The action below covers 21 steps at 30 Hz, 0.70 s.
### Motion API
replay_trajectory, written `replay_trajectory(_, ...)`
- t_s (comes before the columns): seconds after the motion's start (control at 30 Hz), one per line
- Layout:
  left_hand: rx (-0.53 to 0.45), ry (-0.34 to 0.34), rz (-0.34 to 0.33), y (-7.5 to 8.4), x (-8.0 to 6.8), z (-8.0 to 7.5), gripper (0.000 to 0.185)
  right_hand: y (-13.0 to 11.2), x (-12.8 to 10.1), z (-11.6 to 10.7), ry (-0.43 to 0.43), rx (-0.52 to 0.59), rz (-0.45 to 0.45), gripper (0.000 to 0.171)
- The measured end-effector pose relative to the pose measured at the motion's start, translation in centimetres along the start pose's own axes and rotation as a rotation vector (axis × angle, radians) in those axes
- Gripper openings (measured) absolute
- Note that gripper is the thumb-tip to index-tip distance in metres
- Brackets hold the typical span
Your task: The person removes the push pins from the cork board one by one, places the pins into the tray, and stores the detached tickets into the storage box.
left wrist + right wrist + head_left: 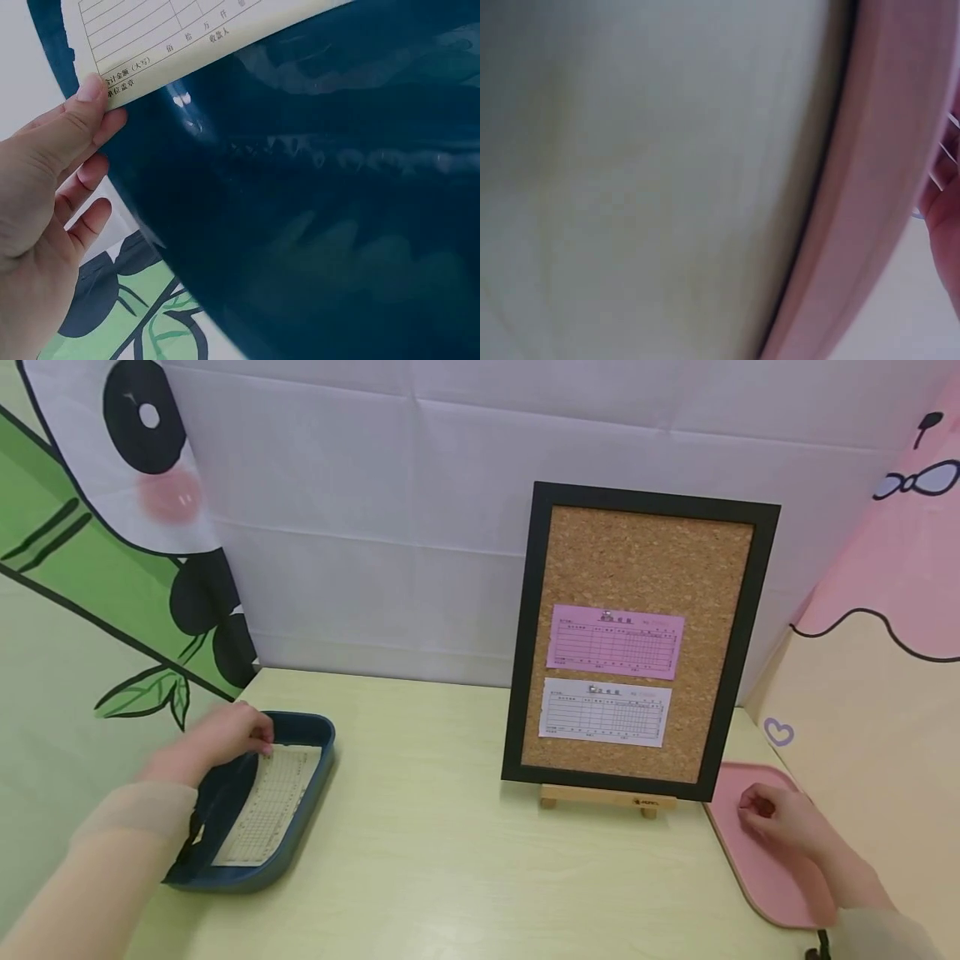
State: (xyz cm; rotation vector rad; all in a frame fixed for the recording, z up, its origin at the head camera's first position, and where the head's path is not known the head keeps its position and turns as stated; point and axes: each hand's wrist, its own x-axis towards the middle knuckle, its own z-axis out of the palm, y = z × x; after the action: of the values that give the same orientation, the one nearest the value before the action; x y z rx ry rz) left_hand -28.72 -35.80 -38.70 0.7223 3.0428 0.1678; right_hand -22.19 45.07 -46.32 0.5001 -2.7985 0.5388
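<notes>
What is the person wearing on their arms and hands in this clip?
Both arms are covered by thin, close-fitting, pale beige sleeves that end at the wrists. The left hand and the right hand are bare: no gloves, rings or watch visible. A small dark object shows beside the right sleeve at the frame's bottom edge; unclear what.

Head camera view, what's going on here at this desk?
A person sits at a pale table. Their left hand pinches the corner of a yellowish form lying in a dark blue tray. Their right hand, fingers curled, rests in a pink tray. Between the trays a cork board stands on a small wooden easel, with a pink form pinned above a white form.
</notes>
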Motion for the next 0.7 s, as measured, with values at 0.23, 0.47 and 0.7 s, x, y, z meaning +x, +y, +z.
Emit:
replay_trajectory(0.23, -0.009, 0.001, -0.011, 0.00, 0.35, 0.45, 0.014, 0.26, 0.26, 0.09, -0.045, 0.052, 0.003, 0.020)
replay_trajectory(0.47, -0.038, -0.015, -0.063, 0.09, 0.48, 0.64, 0.007, 0.56, 0.21, 0.13, -0.058, 0.054, 0.008, 0.020)
replay_trajectory(0.7, -0.054, 0.046, -0.092, 0.18, 0.24, 0.73, 0.019, 0.17, -0.10, -0.05, -0.065, 0.059, 0.037, 0.019)
